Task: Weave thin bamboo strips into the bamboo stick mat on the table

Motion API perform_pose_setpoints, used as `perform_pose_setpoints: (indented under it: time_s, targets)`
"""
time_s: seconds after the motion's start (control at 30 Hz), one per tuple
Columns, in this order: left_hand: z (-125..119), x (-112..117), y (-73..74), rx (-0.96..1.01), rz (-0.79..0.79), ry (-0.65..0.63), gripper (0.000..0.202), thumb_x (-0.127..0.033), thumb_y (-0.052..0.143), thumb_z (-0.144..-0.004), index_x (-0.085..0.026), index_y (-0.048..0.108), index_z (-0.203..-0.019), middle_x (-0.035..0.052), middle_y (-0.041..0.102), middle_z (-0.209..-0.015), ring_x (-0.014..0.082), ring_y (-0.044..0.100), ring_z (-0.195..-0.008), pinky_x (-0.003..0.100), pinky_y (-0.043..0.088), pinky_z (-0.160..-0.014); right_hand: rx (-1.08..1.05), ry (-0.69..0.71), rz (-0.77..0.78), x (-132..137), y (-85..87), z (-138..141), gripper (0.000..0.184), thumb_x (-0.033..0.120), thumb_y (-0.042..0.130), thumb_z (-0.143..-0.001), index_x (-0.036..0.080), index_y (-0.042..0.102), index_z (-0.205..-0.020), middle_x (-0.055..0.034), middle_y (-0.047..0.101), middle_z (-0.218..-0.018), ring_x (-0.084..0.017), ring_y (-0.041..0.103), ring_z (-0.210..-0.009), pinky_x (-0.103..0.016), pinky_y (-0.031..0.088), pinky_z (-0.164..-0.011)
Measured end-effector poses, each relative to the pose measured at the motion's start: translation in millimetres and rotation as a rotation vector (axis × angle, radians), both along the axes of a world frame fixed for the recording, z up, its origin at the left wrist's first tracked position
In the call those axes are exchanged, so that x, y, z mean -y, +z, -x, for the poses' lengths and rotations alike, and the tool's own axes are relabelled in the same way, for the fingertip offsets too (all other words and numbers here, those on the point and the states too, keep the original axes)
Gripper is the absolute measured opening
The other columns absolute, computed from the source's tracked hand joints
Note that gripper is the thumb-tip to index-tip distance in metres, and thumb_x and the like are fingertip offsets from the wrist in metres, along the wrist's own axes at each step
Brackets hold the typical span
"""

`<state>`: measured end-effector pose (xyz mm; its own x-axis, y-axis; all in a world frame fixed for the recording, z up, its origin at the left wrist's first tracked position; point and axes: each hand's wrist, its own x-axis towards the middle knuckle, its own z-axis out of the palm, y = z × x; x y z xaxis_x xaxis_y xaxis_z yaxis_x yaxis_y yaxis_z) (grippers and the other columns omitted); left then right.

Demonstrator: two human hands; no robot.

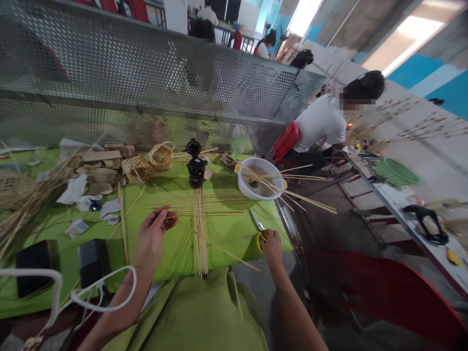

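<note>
My left hand (155, 226) is closed, pinching the end of a thin bamboo strip (226, 251) that slants down to the right over the green table. My right hand (272, 245), at the table's right edge, has its fingers around the yellow handle of a pair of scissors (258, 225); the blades point away from me. Between the hands lies a bundle of long strips (200, 229) running toward my body, with several thinner strips (226, 213) crossing it. A black pot-like object (196, 173) stands on the bundle's far end.
A white basin (241, 183) with strips lying across it stands at the back right. Small woven baskets (161, 157), wood pieces (100, 165) and a phone (36, 268) lie leftward. A white cable (109, 307) passes by my left forearm. A perforated metal panel (146, 73) rises behind; a person (321, 117) sits right.
</note>
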<state>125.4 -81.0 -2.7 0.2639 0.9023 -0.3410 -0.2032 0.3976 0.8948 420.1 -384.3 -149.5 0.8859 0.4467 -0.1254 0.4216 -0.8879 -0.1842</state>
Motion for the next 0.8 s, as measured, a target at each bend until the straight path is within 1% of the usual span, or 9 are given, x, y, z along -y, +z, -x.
perform_pose_setpoints:
  time_s: [0.13,0.2,0.27,0.3,0.4,0.5,0.57,0.67,0.8]
  targets:
    - [2,-1,2.5,0.039,0.009,0.018,0.039,-0.040,0.084,-0.067,-0.017,0.069,-0.096,0.0026,0.076,-0.082,0.0187,0.069,-0.072,0.033,0.056,-0.072,-0.020,-0.099,-0.037,10,10.3,-28,0.034,0.012,0.054,-0.086,0.016,0.062,-0.119,-0.0174,0.060,-0.120,-0.027,0.059,-0.107,-0.034,0.041,-0.085]
    - [0,-1,3.3,0.035,0.013,0.025,0.043,-0.042,0.085,-0.065,-0.017,0.069,-0.096,0.0024,0.076,-0.081,0.0180,0.069,-0.071,0.032,0.056,-0.071,-0.026,-0.093,-0.050,4,20.4,-34,0.034,0.014,0.054,-0.088,0.014,0.065,-0.119,-0.0190,0.063,-0.118,-0.028,0.062,-0.104,-0.036,0.043,-0.086]
    - [-4,-1,3.6,0.028,0.012,0.027,0.049,-0.044,0.086,-0.063,-0.016,0.069,-0.098,0.0027,0.076,-0.081,0.0172,0.069,-0.069,0.031,0.055,-0.069,-0.072,-0.055,-0.120,-11,34.6,-28,0.036,0.022,0.055,-0.090,0.015,0.065,-0.124,-0.0183,0.066,-0.119,-0.028,0.064,-0.103,-0.037,0.046,-0.087]
    - [-6,-1,3.6,0.030,0.010,0.028,0.051,-0.045,0.087,-0.061,-0.016,0.069,-0.099,0.0030,0.076,-0.081,0.0170,0.069,-0.069,0.030,0.055,-0.069,-0.121,-0.015,-0.186,-21,43.2,-19,0.038,0.027,0.054,-0.092,0.016,0.064,-0.127,-0.0167,0.067,-0.121,-0.027,0.065,-0.103,-0.037,0.047,-0.088]
    - [-13,-1,3.1,0.060,0.001,0.032,0.054,-0.047,0.087,-0.060,-0.015,0.068,-0.099,0.0042,0.076,-0.081,0.0163,0.069,-0.066,0.030,0.054,-0.068,-0.543,0.206,-0.599,-60,71.0,23,0.042,0.046,0.052,-0.097,0.020,0.067,-0.126,-0.0121,0.070,-0.123,-0.026,0.066,-0.110,-0.038,0.050,-0.095]
    - [-18,-3,2.6,0.076,-0.014,0.060,0.052,-0.047,0.086,-0.063,-0.015,0.067,-0.099,0.0052,0.076,-0.081,0.0154,0.070,-0.066,0.030,0.054,-0.069,-0.918,0.422,-0.686,-93,92.8,70,0.041,0.054,0.056,-0.094,0.023,0.074,-0.114,-0.0085,0.075,-0.112,-0.025,0.069,-0.105,-0.038,0.051,-0.096]
    - [-19,-4,2.5,0.083,-0.017,0.088,0.051,-0.048,0.086,-0.064,-0.015,0.068,-0.099,0.0050,0.076,-0.082,0.0151,0.070,-0.066,0.029,0.054,-0.068,-0.954,0.442,-0.684,-108,99.7,93,0.041,0.056,0.061,-0.090,0.021,0.076,-0.105,-0.0076,0.077,-0.097,-0.023,0.071,-0.089,-0.036,0.055,-0.084]
    - [-19,-3,2.4,0.102,-0.013,0.104,0.053,-0.050,0.085,-0.065,-0.016,0.068,-0.102,0.0048,0.076,-0.084,0.0146,0.071,-0.067,0.027,0.054,-0.067,-0.909,0.379,-0.704,-124,101.8,109,0.038,0.054,0.066,-0.083,0.018,0.076,-0.092,-0.0064,0.076,-0.083,-0.018,0.065,-0.065,-0.031,0.053,-0.066]
    - [-22,10,-0.2,0.098,0.035,-0.001,0.057,-0.050,0.087,-0.065,-0.016,0.068,-0.107,0.0058,0.077,-0.088,0.0164,0.073,-0.072,0.031,0.057,-0.074,-0.874,0.335,-0.747,-138,105.8,120,0.030,0.047,0.065,-0.083,0.019,0.074,-0.089,-0.0042,0.075,-0.079,-0.014,0.060,-0.056,-0.027,0.047,-0.057]
